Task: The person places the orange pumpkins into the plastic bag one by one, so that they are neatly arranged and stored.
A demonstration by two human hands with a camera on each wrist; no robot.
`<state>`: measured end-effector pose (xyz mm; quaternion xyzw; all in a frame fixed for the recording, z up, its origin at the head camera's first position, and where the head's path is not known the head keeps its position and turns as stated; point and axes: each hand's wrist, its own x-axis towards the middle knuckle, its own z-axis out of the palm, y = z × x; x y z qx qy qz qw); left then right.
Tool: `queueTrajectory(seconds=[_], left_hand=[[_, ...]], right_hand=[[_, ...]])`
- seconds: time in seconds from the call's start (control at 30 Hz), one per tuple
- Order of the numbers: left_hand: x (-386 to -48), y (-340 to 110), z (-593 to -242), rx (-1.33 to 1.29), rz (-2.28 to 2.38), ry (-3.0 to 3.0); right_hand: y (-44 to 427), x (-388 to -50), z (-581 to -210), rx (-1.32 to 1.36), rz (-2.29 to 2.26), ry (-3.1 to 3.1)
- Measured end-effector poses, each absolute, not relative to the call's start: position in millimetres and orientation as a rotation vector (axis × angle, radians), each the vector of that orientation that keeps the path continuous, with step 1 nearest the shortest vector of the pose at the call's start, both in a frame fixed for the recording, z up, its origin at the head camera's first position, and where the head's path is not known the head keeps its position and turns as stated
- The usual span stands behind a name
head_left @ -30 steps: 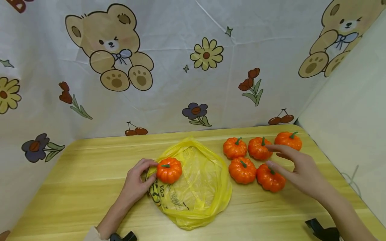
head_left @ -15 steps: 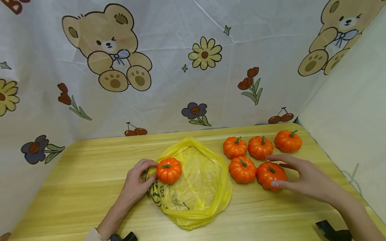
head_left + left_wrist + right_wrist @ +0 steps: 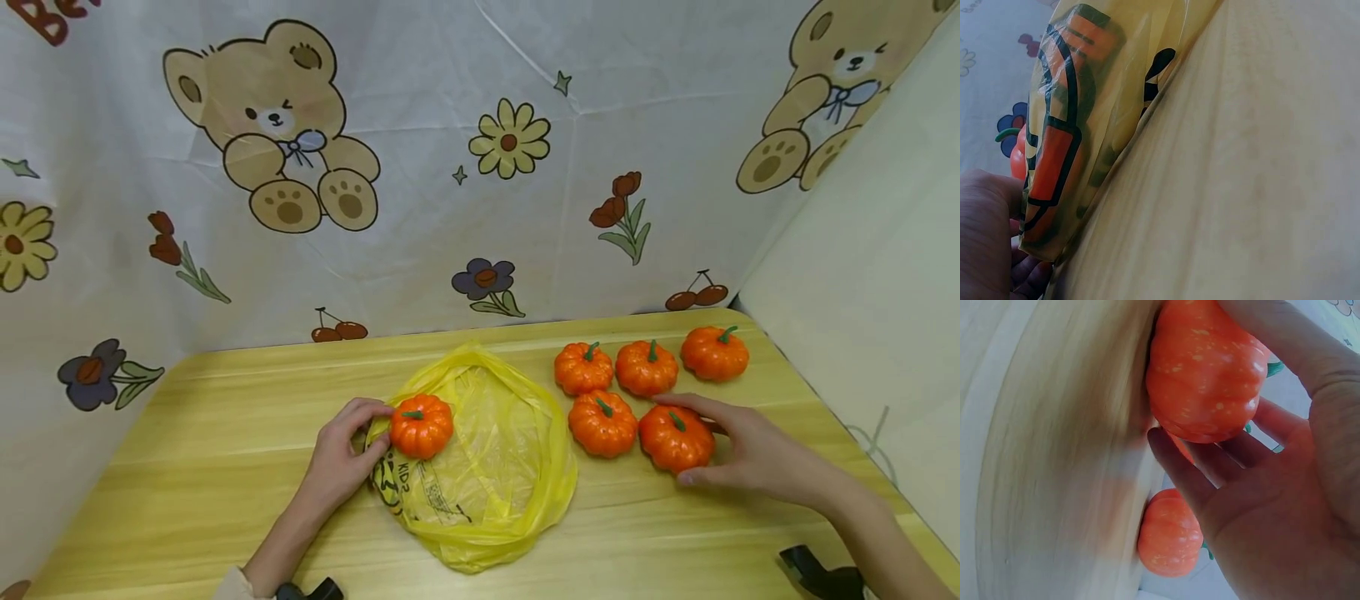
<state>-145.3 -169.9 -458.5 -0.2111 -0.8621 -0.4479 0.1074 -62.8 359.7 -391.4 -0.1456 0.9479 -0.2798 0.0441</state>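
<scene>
A yellow plastic bag (image 3: 555,483) lies spread open on the table. One small orange pumpkin (image 3: 422,429) with a green stem sits at its left side. My left hand (image 3: 337,454) pinches the bag's left edge with thumb and fingers, right beside that pumpkin; in the left wrist view, printed yellow plastic (image 3: 1104,81) rises from the fingers. My right hand (image 3: 750,450) holds the front right pumpkin (image 3: 677,437), its thumb on the near side and fingers on the far side. The right wrist view shows this pumpkin (image 3: 1207,375) between thumb and curved fingers, low over the wood.
Several more pumpkins stand close by: one (image 3: 603,423) to the left, two behind (image 3: 583,368), and another (image 3: 715,353) at the back right. A cloth (image 3: 420,208) printed with bears hangs behind the wooden table (image 3: 225,433). A white wall (image 3: 885,275) bounds the right.
My right hand has come down and toward me from above the back pumpkins, and its fingers have closed round the front right pumpkin. The left hand stays at the bag.
</scene>
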Motion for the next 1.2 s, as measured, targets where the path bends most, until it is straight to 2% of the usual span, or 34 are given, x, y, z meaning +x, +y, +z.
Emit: queueTrajectory(seconds=[0.4,1.2], left_hand=[[-145.9,-168.2,-457.7,-0.595,-1.301,-2.540],[-147.7,-168.6,-457.8,-0.613,-1.290,-2.535]], right_hand=[[367.3,-73.7,-391.8,-0.551,-0.912,3.005],[365.5,-59.6,-370.2,-0.464,-1.020,3.062]])
